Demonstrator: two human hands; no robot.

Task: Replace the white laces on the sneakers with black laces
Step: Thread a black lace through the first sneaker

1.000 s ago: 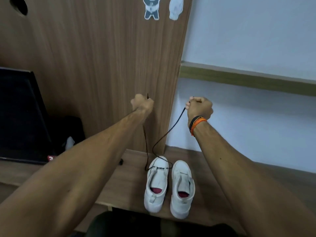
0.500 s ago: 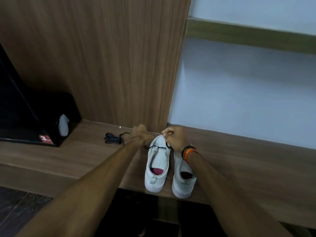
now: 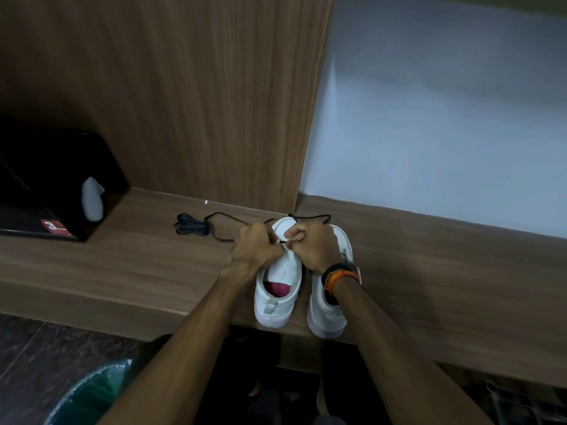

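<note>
Both hands, left hand [image 3: 256, 248] and right hand [image 3: 310, 245], pinch the black lace [image 3: 310, 217] over the left sneaker [image 3: 280, 286]; the other sneaker [image 3: 329, 305] sits just right, a bundled lace [image 3: 190, 227] left.

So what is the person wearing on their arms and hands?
Both arms are bare, with no sleeves and no gloves. The right hand has a black band with an orange band on its wrist. The left hand wears nothing.

Two white sneakers [image 3: 277, 289] [image 3: 329, 308], two black laces [image 3: 191, 226] [image 3: 310, 216], one black box [image 3: 58, 179].
</note>
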